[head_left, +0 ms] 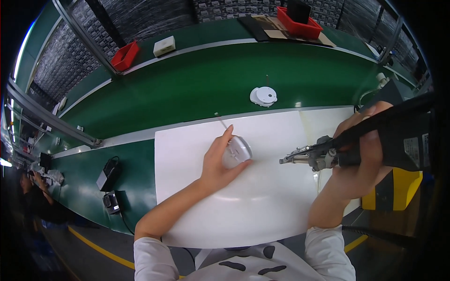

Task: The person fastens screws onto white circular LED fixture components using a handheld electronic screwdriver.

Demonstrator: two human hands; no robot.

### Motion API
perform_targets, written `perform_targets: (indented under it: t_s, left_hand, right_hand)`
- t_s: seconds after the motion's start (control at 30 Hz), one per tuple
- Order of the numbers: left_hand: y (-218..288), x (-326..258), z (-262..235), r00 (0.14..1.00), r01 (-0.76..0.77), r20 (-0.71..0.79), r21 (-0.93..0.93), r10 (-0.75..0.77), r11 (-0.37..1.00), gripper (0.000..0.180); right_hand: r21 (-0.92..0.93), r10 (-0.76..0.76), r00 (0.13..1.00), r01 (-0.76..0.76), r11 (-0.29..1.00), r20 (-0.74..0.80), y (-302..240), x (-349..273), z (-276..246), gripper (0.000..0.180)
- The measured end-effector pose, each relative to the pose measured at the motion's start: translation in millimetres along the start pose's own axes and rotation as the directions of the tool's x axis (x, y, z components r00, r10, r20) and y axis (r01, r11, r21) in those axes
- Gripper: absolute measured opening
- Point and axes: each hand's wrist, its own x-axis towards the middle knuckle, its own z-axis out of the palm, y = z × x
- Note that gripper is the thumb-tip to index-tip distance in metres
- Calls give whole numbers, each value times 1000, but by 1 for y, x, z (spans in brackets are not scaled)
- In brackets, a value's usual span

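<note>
In the head view, a rounded white plastic piece (pixel 241 148) is held by the left hand (pixel 216 161), with the thumb and fingers curled part-way around it. It is kept over the middle of a white sheet (pixel 234 213), by which the near part of a green bench (pixel 187 96) is covered. A black power tool (pixel 399 149) is gripped in the right hand (pixel 370 161), the fingers being wrapped closely around its body. Its metal nose (pixel 296 158) is pointed left toward the white piece, but a gap is left between them.

Beyond the sheet, a white round device (pixel 266 96) is set on the green surface. At the left, two black boxes (pixel 108 177) are placed near each other. On the raised back shelf, a red tray (pixel 124 57), a small white box (pixel 164 46) and a second red tray (pixel 304 31) are seen. At the right, a yellow-and-black block (pixel 406 187) is partly shown below the tool.
</note>
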Motion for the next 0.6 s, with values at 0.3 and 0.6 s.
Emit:
perform_targets:
  t_s: [0.3, 0.6]
  left_hand:
    - [-3, -34, -47, 950, -311, 176, 519, 256, 796, 72]
    - [-2, -41, -61, 812, -566, 442, 434, 382, 701, 47]
  right_hand:
    - [-27, -44, 987, 49, 998, 152, 6, 3, -10, 30]
    - [-99, 21, 999, -17, 995, 39, 5, 5, -4, 31]
